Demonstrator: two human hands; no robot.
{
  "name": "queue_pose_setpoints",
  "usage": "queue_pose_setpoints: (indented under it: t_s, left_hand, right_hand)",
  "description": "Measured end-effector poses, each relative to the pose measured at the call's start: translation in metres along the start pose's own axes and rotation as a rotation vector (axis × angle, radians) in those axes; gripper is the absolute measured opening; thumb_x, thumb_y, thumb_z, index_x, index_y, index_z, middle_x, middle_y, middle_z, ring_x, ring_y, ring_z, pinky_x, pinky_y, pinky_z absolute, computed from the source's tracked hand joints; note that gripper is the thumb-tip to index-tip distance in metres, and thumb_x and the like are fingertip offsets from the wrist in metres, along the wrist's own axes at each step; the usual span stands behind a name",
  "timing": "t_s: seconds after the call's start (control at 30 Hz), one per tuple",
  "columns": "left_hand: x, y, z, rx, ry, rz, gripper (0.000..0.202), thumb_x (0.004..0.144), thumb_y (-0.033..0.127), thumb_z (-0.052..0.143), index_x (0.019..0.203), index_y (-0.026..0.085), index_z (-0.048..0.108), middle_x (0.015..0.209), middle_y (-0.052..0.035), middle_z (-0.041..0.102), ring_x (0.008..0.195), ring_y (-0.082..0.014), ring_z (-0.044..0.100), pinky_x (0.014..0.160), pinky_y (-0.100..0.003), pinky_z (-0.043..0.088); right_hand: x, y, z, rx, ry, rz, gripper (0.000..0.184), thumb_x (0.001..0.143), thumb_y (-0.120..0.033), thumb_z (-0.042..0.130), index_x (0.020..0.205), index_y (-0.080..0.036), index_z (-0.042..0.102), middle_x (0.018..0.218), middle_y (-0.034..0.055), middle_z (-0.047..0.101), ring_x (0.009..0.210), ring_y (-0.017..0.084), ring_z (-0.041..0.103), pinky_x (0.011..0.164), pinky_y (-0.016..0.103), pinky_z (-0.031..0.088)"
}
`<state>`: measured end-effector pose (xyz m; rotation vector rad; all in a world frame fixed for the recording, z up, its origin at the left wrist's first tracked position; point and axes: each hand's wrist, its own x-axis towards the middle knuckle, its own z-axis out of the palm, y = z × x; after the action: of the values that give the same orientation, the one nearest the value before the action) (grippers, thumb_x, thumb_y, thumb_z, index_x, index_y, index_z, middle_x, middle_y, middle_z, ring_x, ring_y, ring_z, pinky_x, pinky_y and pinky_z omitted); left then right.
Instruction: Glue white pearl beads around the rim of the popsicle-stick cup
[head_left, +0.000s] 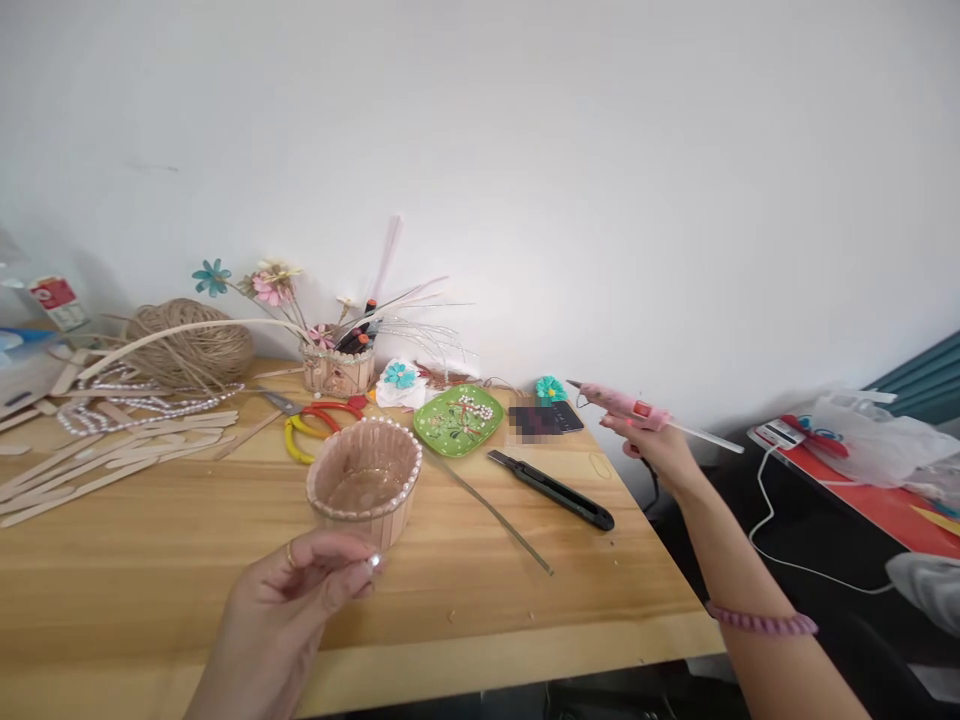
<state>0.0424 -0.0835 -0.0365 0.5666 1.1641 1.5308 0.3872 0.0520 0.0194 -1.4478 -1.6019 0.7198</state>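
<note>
My left hand [300, 600] pinches a small shiny white bead [375, 561] between thumb and fingertips. Just behind it stands a round basket [360, 517] faced with wooden sticks, pearl beads lining the right part of its rim. Whether the fingers touch the basket I cannot tell. Off to the right, my right hand [660, 450] is wrapped round a pink hot glue gun [619, 402], its nozzle pointing left and a clear glue stick [709, 435] jutting from its back. Nearby, a green dish [442, 440] holds loose pearl beads [476, 408].
A black utility knife [559, 490] and a thin strip [491, 508] lie on the wooden table [600, 590]. Scissors [304, 430], craft sticks [127, 465], bead strings [146, 405] and a twine ball [187, 345] are leftward. A decorated pot [337, 373] with flowers stands by the wall.
</note>
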Motion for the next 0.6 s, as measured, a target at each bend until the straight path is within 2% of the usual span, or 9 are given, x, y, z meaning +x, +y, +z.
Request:
queue_pose_setpoints:
  t_s: [0.1, 0.2, 0.27, 0.33, 0.47, 0.6]
  left_hand:
    - [0.01, -0.004, -0.009, 0.035, -0.035, -0.035, 0.032, 0.037, 0.037, 0.095, 0.057, 0.021, 0.075, 0.061, 0.0007, 0.072, 0.06, -0.0108, 0.063, 0.056, -0.011, 0.053]
    - [0.02, -0.007, -0.019, 0.058, -0.056, -0.064, 0.033, 0.036, 0.038, 0.094, 0.055, 0.02, 0.075, 0.062, -0.0015, 0.072, 0.061, -0.0137, 0.064, 0.056, -0.015, 0.056]
    - [0.023, -0.009, -0.022, 0.059, -0.05, -0.065, 0.032, 0.035, 0.037, 0.094, 0.054, 0.02, 0.075, 0.062, -0.0018, 0.072, 0.062, -0.0142, 0.065, 0.055, -0.015, 0.056]
    - [0.022, -0.009, -0.021, 0.061, -0.05, -0.066, 0.032, 0.035, 0.036, 0.094, 0.053, 0.019, 0.074, 0.061, -0.0019, 0.072, 0.06, -0.0139, 0.065, 0.055, -0.015, 0.056]
    - [0.013, -0.007, -0.011, 0.038, -0.011, 0.005, 0.031, 0.038, 0.037, 0.093, 0.055, 0.02, 0.074, 0.06, 0.0001, 0.071, 0.059, -0.0106, 0.063, 0.056, -0.011, 0.054]
    - [0.01, -0.006, -0.008, 0.031, 0.011, 0.025, 0.03, 0.038, 0.034, 0.093, 0.055, 0.02, 0.074, 0.06, 0.0014, 0.071, 0.06, -0.009, 0.063, 0.057, -0.008, 0.053]
  right_hand:
    - [0.01, 0.018, 0.01, 0.029, -0.01, 0.043, 0.048, 0.075, -0.042, 0.067, 0.118, -0.021, 0.069, 0.116, 0.0097, 0.069, 0.065, 0.011, 0.046, 0.041, 0.021, 0.023]
    - [0.019, 0.034, 0.023, 0.021, -0.005, 0.077, 0.053, 0.067, -0.046, 0.073, 0.109, -0.015, 0.071, 0.092, 0.0104, 0.072, 0.059, 0.011, 0.044, 0.04, 0.021, 0.023]
    - [0.026, 0.043, 0.031, 0.011, 0.016, 0.109, 0.055, 0.063, -0.049, 0.074, 0.102, -0.011, 0.072, 0.073, 0.0086, 0.068, 0.055, 0.011, 0.042, 0.039, 0.02, 0.022]
    - [0.031, 0.05, 0.039, -0.002, 0.014, 0.126, 0.053, 0.062, -0.05, 0.074, 0.097, -0.01, 0.072, 0.064, 0.0057, 0.063, 0.051, 0.01, 0.04, 0.038, 0.02, 0.022]
    - [0.033, 0.054, 0.055, -0.034, -0.069, 0.113, 0.045, 0.062, -0.047, 0.075, 0.092, -0.014, 0.073, 0.062, 0.0022, 0.062, 0.048, 0.009, 0.037, 0.037, 0.02, 0.021]
    - [0.033, 0.051, 0.067, -0.049, -0.151, 0.08, 0.043, 0.065, -0.043, 0.074, 0.098, -0.015, 0.075, 0.07, 0.0059, 0.067, 0.05, 0.01, 0.04, 0.037, 0.02, 0.02]
